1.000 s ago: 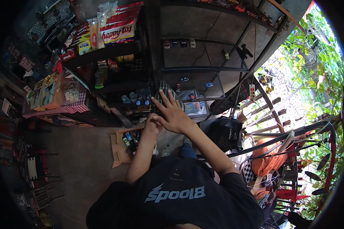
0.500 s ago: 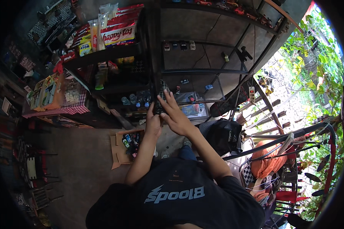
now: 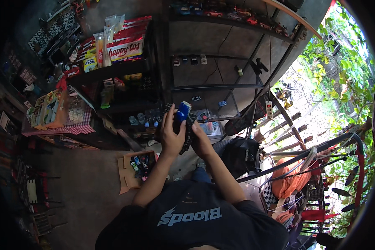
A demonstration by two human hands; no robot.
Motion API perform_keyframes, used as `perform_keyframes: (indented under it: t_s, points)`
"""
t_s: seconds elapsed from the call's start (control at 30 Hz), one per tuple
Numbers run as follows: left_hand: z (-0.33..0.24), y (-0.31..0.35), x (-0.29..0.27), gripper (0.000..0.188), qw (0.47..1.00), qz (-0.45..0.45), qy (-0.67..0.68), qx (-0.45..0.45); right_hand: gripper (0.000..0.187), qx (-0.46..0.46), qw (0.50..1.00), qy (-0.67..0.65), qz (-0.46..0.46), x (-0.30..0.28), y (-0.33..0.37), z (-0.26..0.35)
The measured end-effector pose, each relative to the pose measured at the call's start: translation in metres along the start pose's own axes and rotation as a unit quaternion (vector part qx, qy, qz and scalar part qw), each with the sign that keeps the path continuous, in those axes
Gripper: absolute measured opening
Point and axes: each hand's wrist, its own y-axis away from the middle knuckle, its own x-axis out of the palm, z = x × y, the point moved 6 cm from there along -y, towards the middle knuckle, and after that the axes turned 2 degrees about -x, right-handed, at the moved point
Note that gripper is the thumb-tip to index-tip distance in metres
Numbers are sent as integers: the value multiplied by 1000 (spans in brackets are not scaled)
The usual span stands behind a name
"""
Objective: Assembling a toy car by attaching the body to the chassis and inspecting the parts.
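I grip a glossy blue toy [image 3: 182, 111], its smooth shell either plastic or painted metal, I can't tell which, and with it a dark checked cloth [image 3: 188, 136], woven, soft and matt. My black shirt [image 3: 133, 227] is matt fabric too. Below me I see a box [image 3: 123, 171] of dull brown cardboard on a matt floor [image 3: 87, 179] like bare concrete. Ahead are shiny plastic-film snack packets [image 3: 127, 51] and a checked tablecloth [image 3: 77, 126].

- Forward reach is crossed by rack bars [image 3: 216, 87].
- The right is obstructed by a black bag [image 3: 240, 156].
- Passage is left over floor [image 3: 87, 175] beside the cardboard box [image 3: 126, 173].
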Motion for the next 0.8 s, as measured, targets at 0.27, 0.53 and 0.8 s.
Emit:
perform_keyframes:
  t_s: [0.27, 0.53, 0.8]
  points:
    - [-12, -7, 9, 52, 985, 64, -136, 79, 50, -60, 979, -194, -25, -18, -15, 18]
    - [2, -7, 16, 46, 968, 115, -176, 137, 72, 13, 969, -242, -53, 6, 5, 8]
    - [8, 8, 22, 46, 968, 121, -166, 144, 72, -22, 956, -288, -48, -22, -6, 13]
